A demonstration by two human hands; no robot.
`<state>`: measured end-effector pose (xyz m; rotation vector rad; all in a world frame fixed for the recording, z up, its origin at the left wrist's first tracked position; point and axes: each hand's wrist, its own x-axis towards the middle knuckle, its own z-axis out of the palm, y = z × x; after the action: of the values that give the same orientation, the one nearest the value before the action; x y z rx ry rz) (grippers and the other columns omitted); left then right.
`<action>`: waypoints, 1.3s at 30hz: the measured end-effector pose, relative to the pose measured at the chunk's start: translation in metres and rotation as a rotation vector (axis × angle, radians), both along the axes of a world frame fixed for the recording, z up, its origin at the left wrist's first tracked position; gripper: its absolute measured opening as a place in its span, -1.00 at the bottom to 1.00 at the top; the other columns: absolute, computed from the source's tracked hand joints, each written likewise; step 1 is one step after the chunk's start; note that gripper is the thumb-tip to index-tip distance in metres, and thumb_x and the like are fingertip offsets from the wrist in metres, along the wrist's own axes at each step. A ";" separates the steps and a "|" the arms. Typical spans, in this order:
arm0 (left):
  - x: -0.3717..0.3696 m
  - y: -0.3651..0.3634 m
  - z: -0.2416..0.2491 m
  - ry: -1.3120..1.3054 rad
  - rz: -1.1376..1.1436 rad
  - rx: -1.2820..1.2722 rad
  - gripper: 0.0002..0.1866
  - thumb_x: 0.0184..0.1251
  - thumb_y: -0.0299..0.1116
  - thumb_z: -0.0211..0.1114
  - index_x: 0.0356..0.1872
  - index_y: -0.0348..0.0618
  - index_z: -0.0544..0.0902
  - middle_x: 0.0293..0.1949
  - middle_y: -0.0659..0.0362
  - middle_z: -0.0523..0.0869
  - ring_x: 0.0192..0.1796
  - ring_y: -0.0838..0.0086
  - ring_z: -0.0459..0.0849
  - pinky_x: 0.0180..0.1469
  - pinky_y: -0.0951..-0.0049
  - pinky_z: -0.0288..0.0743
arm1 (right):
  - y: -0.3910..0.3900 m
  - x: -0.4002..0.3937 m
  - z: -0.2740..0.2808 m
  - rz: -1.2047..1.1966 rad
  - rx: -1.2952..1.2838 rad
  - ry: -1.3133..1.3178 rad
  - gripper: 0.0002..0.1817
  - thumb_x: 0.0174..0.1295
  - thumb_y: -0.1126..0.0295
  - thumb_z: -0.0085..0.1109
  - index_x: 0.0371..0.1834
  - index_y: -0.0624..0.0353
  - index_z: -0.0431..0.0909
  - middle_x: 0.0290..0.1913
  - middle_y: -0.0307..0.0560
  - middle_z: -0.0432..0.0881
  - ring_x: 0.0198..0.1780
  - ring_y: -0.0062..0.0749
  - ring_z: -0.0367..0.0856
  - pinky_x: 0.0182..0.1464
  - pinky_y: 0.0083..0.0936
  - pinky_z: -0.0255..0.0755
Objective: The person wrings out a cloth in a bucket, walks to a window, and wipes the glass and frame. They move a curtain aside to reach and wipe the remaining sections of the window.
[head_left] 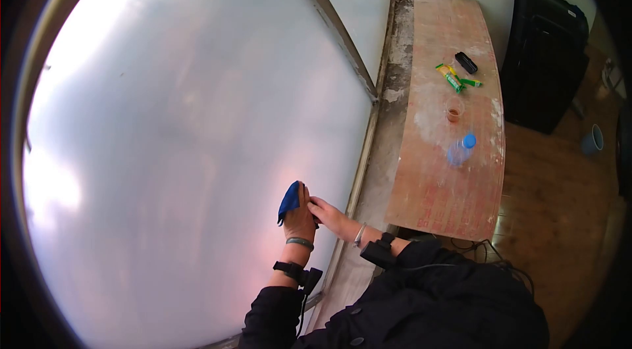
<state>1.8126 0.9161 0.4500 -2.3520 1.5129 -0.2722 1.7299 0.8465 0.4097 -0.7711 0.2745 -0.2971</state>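
A blue cloth [289, 201] is pressed flat against the frosted window pane [184, 125] by my left hand [299, 219], which grips it from behind. My right hand [328, 212] reaches in from the right, and its fingertips touch the left hand beside the cloth; whether they also pinch the cloth is hidden. Both wrists carry black strapped devices, and both sleeves are dark.
A grey window ledge [388, 119] runs under the pane. Beside it, a reddish wooden table [434, 184] holds a blue-capped plastic bottle [460, 149], a small cup [454, 111], green and yellow packets [454, 76] and a black object [465, 62]. A black cabinet [546, 53] stands behind.
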 end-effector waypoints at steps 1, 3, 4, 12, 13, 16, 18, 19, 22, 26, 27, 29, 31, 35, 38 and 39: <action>0.004 -0.016 -0.005 -0.047 -0.063 0.011 -0.35 0.23 -0.34 0.12 0.37 -0.24 0.21 0.44 0.02 0.10 0.35 0.24 0.32 0.29 0.34 0.28 | -0.015 0.002 -0.004 -0.002 0.011 0.005 -0.53 0.43 0.15 -0.15 0.23 0.28 0.29 -0.07 -0.18 0.51 -0.08 -0.58 0.43 -0.03 -0.61 0.37; 0.012 -0.050 -0.013 -0.027 -0.075 0.059 -0.34 0.24 -0.33 0.12 0.37 -0.29 0.20 0.44 0.00 0.09 0.40 0.24 0.25 0.35 0.32 0.18 | -0.046 0.009 -0.016 0.006 0.030 0.015 -0.51 0.45 0.08 -0.21 0.26 0.22 0.27 0.00 -0.20 0.50 -0.04 -0.59 0.45 0.07 -0.56 0.36; 0.017 -0.067 -0.019 -0.044 -0.104 0.065 -0.34 0.24 -0.32 0.11 0.36 -0.32 0.19 0.44 -0.02 0.08 0.42 0.24 0.20 0.38 0.33 0.12 | -0.062 0.014 -0.020 -0.005 0.034 -0.018 -0.50 0.46 0.04 -0.25 0.24 0.20 0.29 0.00 -0.21 0.51 -0.04 -0.60 0.45 0.06 -0.56 0.36; 0.042 -0.209 -0.024 -0.153 -0.161 0.240 -0.30 0.23 -0.33 0.11 0.38 -0.37 0.13 0.47 -0.09 -0.03 0.13 0.38 0.53 0.10 0.47 0.33 | -0.181 0.042 -0.031 -0.252 0.128 -0.048 -0.54 0.45 0.04 -0.24 0.12 0.18 0.40 -0.10 -0.28 0.52 -0.16 -0.71 0.42 -0.11 -0.71 0.33; 0.044 -0.227 -0.019 -0.084 -0.145 0.203 -0.31 0.22 -0.32 0.13 0.36 -0.36 0.16 0.47 -0.09 -0.03 0.07 0.38 0.57 0.05 0.49 0.34 | -0.196 0.044 -0.027 -0.292 0.143 -0.077 -0.55 0.45 0.03 -0.24 0.11 0.15 0.41 -0.12 -0.33 0.52 -0.20 -0.74 0.40 -0.16 -0.74 0.31; 0.052 -0.278 -0.016 -0.167 -0.202 0.180 -0.32 0.20 -0.30 0.15 0.36 -0.31 0.20 0.47 -0.09 -0.02 0.10 0.41 0.54 0.08 0.50 0.32 | -0.242 0.052 -0.023 -0.368 0.226 -0.124 -0.54 0.45 0.01 -0.25 0.11 0.14 0.41 -0.10 -0.31 0.53 -0.14 -0.68 0.45 -0.09 -0.68 0.34; 0.059 -0.311 -0.013 -0.181 -0.225 0.125 -0.34 0.21 -0.31 0.14 0.36 -0.27 0.21 0.47 -0.06 0.00 0.15 0.42 0.50 0.12 0.46 0.29 | -0.269 0.055 -0.021 -0.448 0.246 -0.162 -0.53 0.44 0.02 -0.21 0.15 0.15 0.39 -0.05 -0.27 0.53 -0.08 -0.61 0.46 -0.04 -0.61 0.35; 0.062 -0.327 -0.011 -0.157 -0.200 0.094 -0.36 0.22 -0.33 0.13 0.35 -0.27 0.22 0.47 -0.02 0.02 0.16 0.40 0.48 0.14 0.44 0.29 | -0.281 0.057 -0.021 -0.494 0.247 -0.190 -0.52 0.44 0.04 -0.16 0.19 0.18 0.37 0.00 -0.23 0.52 -0.04 -0.56 0.47 -0.02 -0.56 0.36; 0.067 -0.370 -0.003 -0.221 -0.208 0.087 -0.33 0.27 -0.28 0.09 0.37 -0.35 0.15 0.46 -0.04 0.05 0.39 0.36 0.24 0.27 0.47 0.12 | -0.308 0.060 -0.029 -0.672 0.185 -0.016 -0.46 0.42 0.04 -0.13 0.30 0.19 0.28 0.15 -0.19 0.45 0.14 -0.52 0.38 0.15 -0.51 0.27; 0.071 -0.412 -0.004 -0.378 -0.239 0.052 -0.42 0.26 -0.28 0.09 0.30 -0.25 0.28 0.41 0.07 0.15 0.32 0.42 0.28 0.27 0.42 0.11 | -0.310 0.060 -0.042 -0.645 0.130 0.015 -0.42 0.42 0.06 -0.13 0.33 0.27 0.24 0.21 -0.08 0.42 0.20 -0.47 0.35 0.21 -0.51 0.21; 0.073 -0.419 -0.004 -0.404 -0.247 0.044 -0.44 0.27 -0.26 0.10 0.28 -0.24 0.31 0.38 0.09 0.21 0.35 0.40 0.24 0.27 0.41 0.10 | -0.311 0.064 -0.045 -0.649 0.131 0.019 -0.42 0.42 0.06 -0.13 0.33 0.27 0.24 0.21 -0.08 0.42 0.20 -0.47 0.35 0.21 -0.51 0.21; 0.073 -0.426 -0.002 -0.425 -0.260 0.065 -0.47 0.28 -0.22 0.10 0.24 -0.23 0.34 0.33 0.09 0.26 0.36 0.38 0.21 0.27 0.41 0.10 | -0.311 0.077 -0.052 -0.612 0.063 0.020 -0.44 0.42 0.13 -0.11 0.32 0.31 0.23 0.24 -0.01 0.40 0.28 -0.39 0.31 0.27 -0.49 0.17; 0.072 -0.429 0.002 -0.451 -0.276 0.091 -0.49 0.29 -0.19 0.10 0.21 -0.22 0.37 0.28 0.10 0.31 0.37 0.35 0.19 0.27 0.40 0.09 | -0.319 0.096 -0.066 -0.621 0.024 -0.002 -0.49 0.41 0.19 -0.11 0.31 0.30 0.24 0.23 0.06 0.42 0.28 -0.31 0.33 0.29 -0.48 0.17; 0.077 -0.427 -0.003 -0.367 -0.373 0.048 -0.46 0.21 -0.21 0.14 0.19 -0.24 0.43 0.22 0.08 0.39 0.30 0.30 0.27 0.23 0.40 0.10 | -0.342 0.109 -0.078 -0.721 -0.300 0.156 -0.52 0.38 0.23 -0.11 0.26 0.32 0.27 0.17 0.24 0.45 0.22 -0.05 0.41 0.22 -0.37 0.28; 0.084 -0.425 -0.013 -0.297 -0.405 -0.001 -0.46 0.22 -0.20 0.12 0.21 -0.23 0.40 0.25 0.03 0.36 0.31 0.26 0.26 0.28 0.37 0.06 | -0.363 0.107 -0.083 -0.762 -0.509 0.359 -0.51 0.34 0.23 -0.10 0.24 0.34 0.28 0.16 0.31 0.44 0.19 0.10 0.42 0.18 -0.32 0.32; 0.085 -0.424 -0.015 -0.289 -0.431 -0.025 -0.46 0.23 -0.22 0.10 0.22 -0.23 0.38 0.27 0.00 0.34 0.33 0.24 0.24 0.31 0.35 0.04 | -0.370 0.110 -0.093 -0.762 -0.546 0.428 -0.50 0.33 0.23 -0.10 0.24 0.34 0.28 0.17 0.33 0.42 0.19 0.14 0.41 0.18 -0.31 0.33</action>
<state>1.8975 0.4923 0.4352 -1.8762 1.8528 -0.7020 1.8399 0.4760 0.3171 -1.2521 0.9224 -0.9552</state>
